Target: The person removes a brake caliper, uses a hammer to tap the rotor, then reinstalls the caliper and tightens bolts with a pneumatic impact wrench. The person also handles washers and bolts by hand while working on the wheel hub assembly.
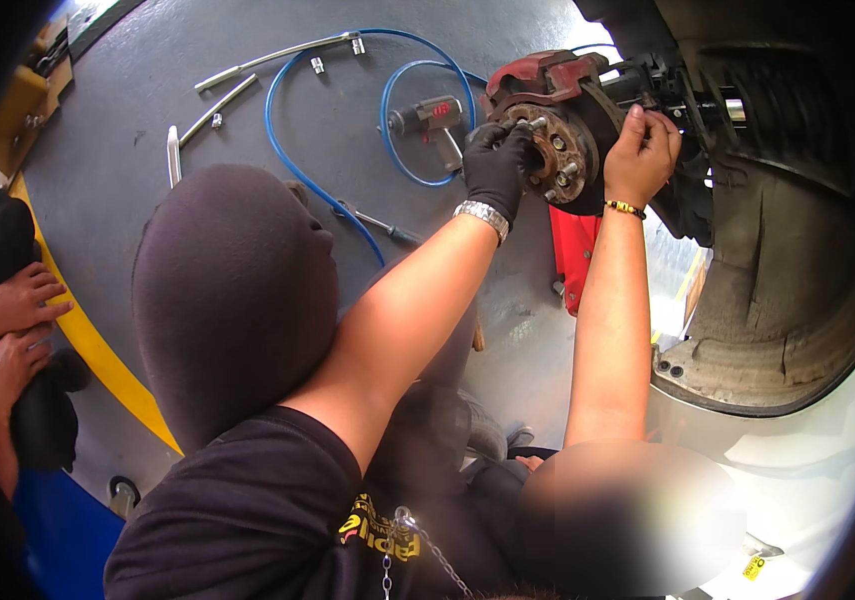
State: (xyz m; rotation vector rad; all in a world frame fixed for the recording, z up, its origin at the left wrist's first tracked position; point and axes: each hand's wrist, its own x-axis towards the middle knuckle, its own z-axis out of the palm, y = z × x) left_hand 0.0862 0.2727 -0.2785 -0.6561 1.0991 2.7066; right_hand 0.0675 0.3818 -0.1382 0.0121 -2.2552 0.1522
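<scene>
My left hand (pixel 497 165), in a black glove with a metal watch at the wrist, reaches to the face of a rusty wheel hub (pixel 561 160) with several studs. Its fingers are pinched together at the hub's left side; anything between them is hidden. My right hand (pixel 644 152), bare with a beaded bracelet, is at the inner side of the brake disc (pixel 594 125). Its fingers are curled closed among dark suspension parts, and what they hold is unclear. A red brake caliper (pixel 529 76) sits over the top of the disc.
An impact wrench (pixel 434 122) with a blue hose (pixel 270 110) lies on the grey floor near a long bar (pixel 277 60) and loose sockets. A red stand (pixel 571 255) is below the hub. The wheel arch (pixel 747 300) curves at right. Another person's hands (pixel 22 310) rest at left.
</scene>
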